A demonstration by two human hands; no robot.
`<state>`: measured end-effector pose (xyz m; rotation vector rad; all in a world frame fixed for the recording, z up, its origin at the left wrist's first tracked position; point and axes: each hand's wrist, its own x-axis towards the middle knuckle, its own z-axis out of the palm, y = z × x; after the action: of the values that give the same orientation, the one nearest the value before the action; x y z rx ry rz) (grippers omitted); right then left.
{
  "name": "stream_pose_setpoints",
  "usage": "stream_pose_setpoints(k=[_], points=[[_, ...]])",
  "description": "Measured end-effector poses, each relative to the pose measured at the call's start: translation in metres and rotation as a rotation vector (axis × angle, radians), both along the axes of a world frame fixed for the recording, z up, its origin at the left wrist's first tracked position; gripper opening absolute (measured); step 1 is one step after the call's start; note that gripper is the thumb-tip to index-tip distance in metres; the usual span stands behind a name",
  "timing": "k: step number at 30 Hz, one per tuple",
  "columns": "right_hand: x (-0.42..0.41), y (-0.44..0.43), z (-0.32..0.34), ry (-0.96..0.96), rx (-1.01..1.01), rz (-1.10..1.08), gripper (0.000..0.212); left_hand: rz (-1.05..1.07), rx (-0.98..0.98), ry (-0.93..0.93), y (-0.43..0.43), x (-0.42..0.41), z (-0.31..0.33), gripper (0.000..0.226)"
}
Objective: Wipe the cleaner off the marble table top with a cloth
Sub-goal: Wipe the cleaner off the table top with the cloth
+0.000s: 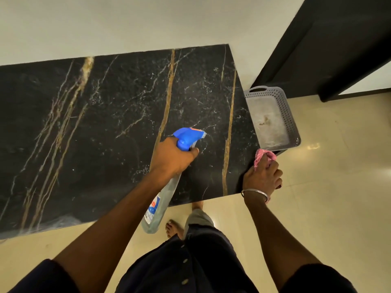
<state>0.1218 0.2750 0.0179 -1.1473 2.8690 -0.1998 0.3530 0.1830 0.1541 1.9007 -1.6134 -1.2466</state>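
Observation:
The black marble table top (110, 127) with gold and white veins fills the left and middle of the view. My left hand (172, 158) grips a clear spray bottle (160, 206) by its neck, and the blue trigger head (188, 137) points over the right part of the table. My right hand (263, 178), with a metal bangle on the wrist, rests at the table's front right corner and holds a bunched pink cloth (264, 157). I cannot make out wet cleaner on the marble.
A grey perforated plastic basket (293, 117) stands on the floor just past the table's right edge. A dark door frame (300, 56) rises at the right. Beige floor tiles (338, 166) surround the table, and my bare feet (174, 228) are near its front edge.

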Motion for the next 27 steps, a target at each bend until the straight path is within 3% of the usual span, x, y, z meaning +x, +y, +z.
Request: stream_pose_setpoints(k=[10,20,22,24,25,27], points=[[-0.011,-0.018,-0.002,-0.016,0.029,0.068,0.057,0.032,-0.004,0.023,-0.037,-0.02,0.007,0.024],[-0.035,-0.141,0.019,-0.131,0.082,0.326,0.052,0.019,-0.045,0.038,-0.056,-0.046,0.026,0.016],[-0.039,-0.152,0.024,-0.243,0.007,0.484,0.049,0.007,-0.047,0.052,-0.059,-0.048,0.031,0.014],[-0.034,-0.153,0.031,-0.486,-0.169,0.561,0.044,0.004,-0.039,0.078,-0.061,-0.05,0.034,0.013],[-0.028,-0.149,0.04,-0.689,-0.268,0.492,0.041,0.004,-0.04,0.085,-0.061,-0.05,0.035,0.013],[-0.015,-0.137,0.055,-1.28,-0.398,0.149,0.047,0.002,-0.056,0.103,-0.06,-0.051,0.038,0.014]])
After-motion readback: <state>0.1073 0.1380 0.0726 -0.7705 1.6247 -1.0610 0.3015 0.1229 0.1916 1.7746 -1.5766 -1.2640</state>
